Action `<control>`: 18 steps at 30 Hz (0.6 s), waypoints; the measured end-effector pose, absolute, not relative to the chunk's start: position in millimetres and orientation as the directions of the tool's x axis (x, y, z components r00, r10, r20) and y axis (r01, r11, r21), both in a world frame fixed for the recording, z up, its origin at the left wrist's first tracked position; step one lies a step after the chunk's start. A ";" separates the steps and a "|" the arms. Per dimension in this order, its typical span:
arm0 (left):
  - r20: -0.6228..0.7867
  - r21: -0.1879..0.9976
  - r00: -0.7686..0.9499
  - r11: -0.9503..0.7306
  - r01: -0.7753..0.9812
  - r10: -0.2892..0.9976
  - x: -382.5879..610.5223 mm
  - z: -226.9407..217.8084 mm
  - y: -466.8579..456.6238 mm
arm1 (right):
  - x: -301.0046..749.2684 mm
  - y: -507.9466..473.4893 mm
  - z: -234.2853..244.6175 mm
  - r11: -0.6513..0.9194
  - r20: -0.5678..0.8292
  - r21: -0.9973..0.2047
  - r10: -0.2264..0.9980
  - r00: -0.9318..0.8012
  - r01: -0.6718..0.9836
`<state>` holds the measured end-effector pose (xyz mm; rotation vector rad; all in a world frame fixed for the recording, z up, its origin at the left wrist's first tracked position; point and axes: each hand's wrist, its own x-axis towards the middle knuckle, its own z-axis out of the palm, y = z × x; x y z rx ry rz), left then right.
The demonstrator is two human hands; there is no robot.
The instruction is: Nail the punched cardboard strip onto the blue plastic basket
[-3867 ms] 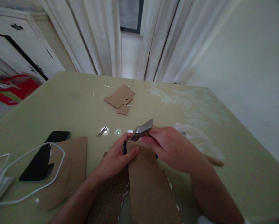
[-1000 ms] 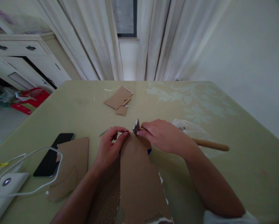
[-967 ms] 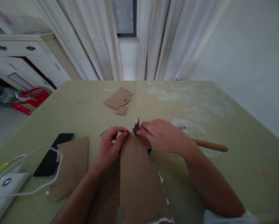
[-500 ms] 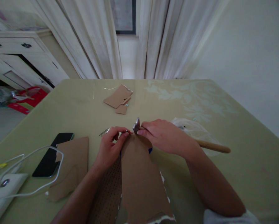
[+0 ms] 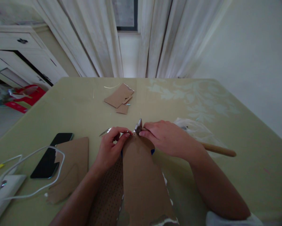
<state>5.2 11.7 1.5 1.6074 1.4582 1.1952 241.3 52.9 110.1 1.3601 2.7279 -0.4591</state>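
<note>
2 bare hands of mine are at work on 1 long cardboard strip [image 5: 141,179], which reaches from the near edge of the tabletop [image 5: 237,135] toward its middle. my left hand [image 5: 110,149] has 2 fingertips, thumb and index, pinched together at the strip's far left corner; what sits between them, if anything, is too small to tell. my right hand [image 5: 165,138] is clenched around 1 hammer [image 5: 138,128], close behind its metal head, and its wooden handle sticks out past my wrist toward the tabletop's right edge. the head is at the strip's far edge, just beside my left fingertips; i cannot tell whether it touches the cardboard.

1 brown perforated sheet [image 5: 108,191] shows at the strip's left side. toward the tabletop's left edge i have 1 black phone [image 5: 45,161], 1 cardboard piece [image 5: 72,169] partly over it, and 1 white cable [image 5: 64,155] looped across both; 1 white block [image 5: 12,188] lies in the near left corner. at least 2 cardboard scraps [image 5: 118,95] lie near the far edge. 1 clear plastic bag [image 5: 202,130] rests beyond my right forearm. thin metal bits [image 5: 105,132] lie by my left knuckles, too small to count.
</note>
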 end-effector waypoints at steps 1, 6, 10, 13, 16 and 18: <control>0.200 0.906 -0.033 -0.172 0.387 0.979 5.5 2.3 11.5 | 241.1 52.7 110.1 0.568 -0.183 -0.239 0.770 -0.612 0.787; 0.216 0.892 -0.025 -0.187 0.410 0.976 5.3 3.2 11.4 | 241.0 51.7 110.9 0.567 -0.190 -0.243 0.768 -0.611 0.787; 0.221 0.889 -0.016 -0.195 0.415 0.975 4.3 0.1 11.5 | 241.3 51.8 112.0 0.561 -0.199 -0.257 0.766 -0.611 0.787; 0.237 0.884 -0.003 -0.214 0.416 0.971 4.9 -1.0 11.1 | 240.9 52.4 112.6 0.548 -0.206 -0.270 0.770 -0.604 0.791; 0.249 0.879 -0.001 -0.226 0.421 0.968 6.7 0.9 10.7 | 240.5 52.5 112.6 0.539 -0.199 -0.273 0.779 -0.595 0.797; 0.249 0.882 0.001 -0.227 0.414 0.969 8.0 3.2 10.5 | 240.3 52.2 112.6 0.541 -0.195 -0.271 0.779 -0.596 0.796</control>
